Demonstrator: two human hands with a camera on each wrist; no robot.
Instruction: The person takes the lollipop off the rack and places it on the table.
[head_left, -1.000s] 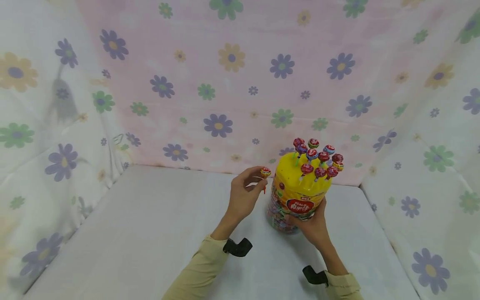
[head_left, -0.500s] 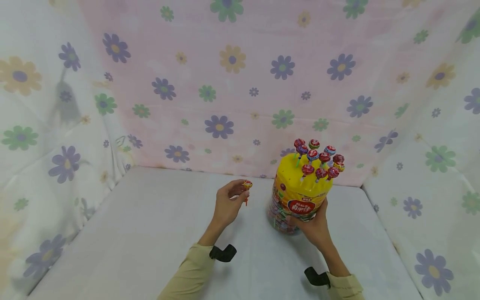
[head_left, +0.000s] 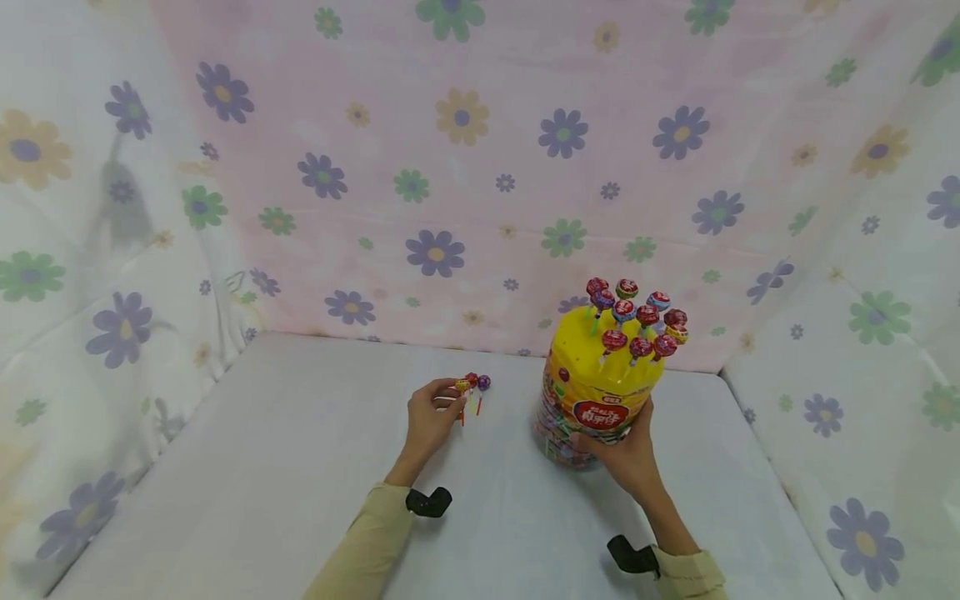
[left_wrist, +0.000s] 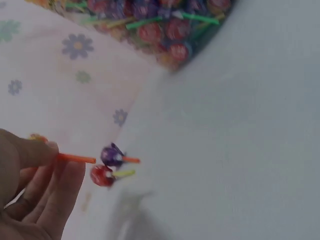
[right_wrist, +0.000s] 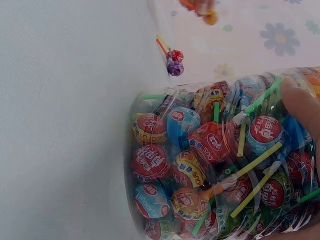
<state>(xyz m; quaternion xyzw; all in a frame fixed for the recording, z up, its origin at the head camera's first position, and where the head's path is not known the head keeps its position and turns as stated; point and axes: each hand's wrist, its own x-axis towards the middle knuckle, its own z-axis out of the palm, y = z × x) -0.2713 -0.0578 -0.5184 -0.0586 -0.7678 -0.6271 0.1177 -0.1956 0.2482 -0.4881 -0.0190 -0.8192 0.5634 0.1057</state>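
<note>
One red lollipop (left_wrist: 102, 176) with a yellow stick and one purple lollipop (left_wrist: 111, 156) with an orange stick are laid side by side on the white table (head_left: 300, 450), near its far edge. A third, the yellow lollipop (head_left: 462, 385), is held in the left hand (head_left: 430, 421); its orange stick is pinched between thumb and fingers, the gap between them narrow. It is held just beside the other two; whether the stick's end is touching the table cannot be told. To the right, well apart from the loose pair, a large clear jar (head_left: 592, 387) is stood on the table. Its side is gripped low down by the right hand (head_left: 628, 454), thumb and fingers spread wide around the wall. The lower part is packed with wrapped lollipops (right_wrist: 195, 160), sticks lying at all angles. The jar is topped with a yellow cover (head_left: 581, 342), from which about eleven upright lollipops (head_left: 640, 347) are stuck out, some leaning. A red label (head_left: 602, 413) is borne on the front. Both forearms are covered by pale tan sleeves (head_left: 367, 542), with a black wrist mount (head_left: 429, 502) seen at the left cuff. The space is backed by a pink flowered cloth (head_left: 465, 192).
</note>
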